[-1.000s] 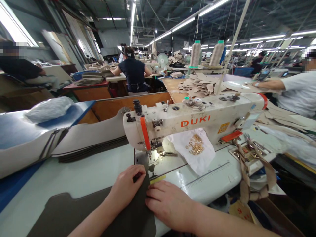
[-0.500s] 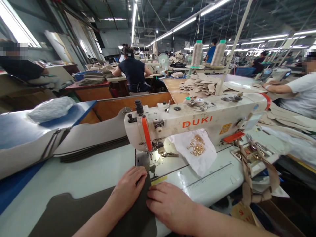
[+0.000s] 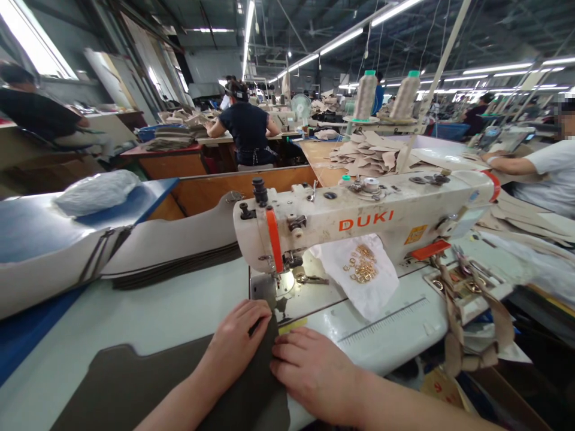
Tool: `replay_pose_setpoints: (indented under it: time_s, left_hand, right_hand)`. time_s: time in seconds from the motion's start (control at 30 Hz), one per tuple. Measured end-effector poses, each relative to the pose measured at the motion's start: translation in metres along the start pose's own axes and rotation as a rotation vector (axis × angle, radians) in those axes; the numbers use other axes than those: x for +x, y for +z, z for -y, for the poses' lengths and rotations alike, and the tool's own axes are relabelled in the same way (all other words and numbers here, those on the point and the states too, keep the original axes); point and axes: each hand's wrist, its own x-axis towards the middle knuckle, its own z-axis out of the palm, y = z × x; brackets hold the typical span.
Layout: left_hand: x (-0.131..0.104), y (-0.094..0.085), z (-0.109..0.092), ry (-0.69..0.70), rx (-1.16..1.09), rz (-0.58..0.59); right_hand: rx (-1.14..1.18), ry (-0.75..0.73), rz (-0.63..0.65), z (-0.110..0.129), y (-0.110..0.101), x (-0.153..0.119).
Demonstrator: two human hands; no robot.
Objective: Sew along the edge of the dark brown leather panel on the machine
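A dark grey-brown fabric panel (image 3: 153, 383) lies on the pale machine table, its narrow end stretching towards the needle area. My left hand (image 3: 240, 332) rests on top of that end, fingers bent and thumb pressed close to the index finger on the panel. At the right edge, my right hand (image 3: 309, 371) has its fingers together on the border of the panel; its thumb is hidden. Just beyond my fingertips stands the white sewing machine (image 3: 359, 206) with its presser foot (image 3: 279, 280) above a metal plate. Between foot and panel a gap seems to show.
Gold-coloured metal rings (image 3: 363, 263) lie on white paper (image 3: 377, 293) under the machine arm. To the right, a small tray (image 3: 485, 293) holds tools, with straps (image 3: 453, 323) hanging over it. Stacked grey pieces (image 3: 179, 248) lie left. Several people work nearby.
The camera view has shifted slightly, so the scene sits a little further right. My hands and the fabric panel keep nearly the same places beside the machine.
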Motion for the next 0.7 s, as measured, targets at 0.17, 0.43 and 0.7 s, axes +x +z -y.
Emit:
replay_pose_setpoints:
  time_s: [0.17,0.43,0.7]
  left_hand:
    - [-0.002,0.002,0.001,-0.001,-0.002,0.008]
    - [-0.005,0.006,0.003,0.013,-0.035,-0.001]
    - [-0.006,0.004,0.000,-0.045,-0.048,0.046]
  right_hand:
    - [0.004,0.007,-0.002,0.001,0.003,-0.002]
    - [-0.066,0.048,-0.037,-0.007,-0.002,0.010]
    - [-0.152,0.089,-0.121,-0.024,0.008,0.024]
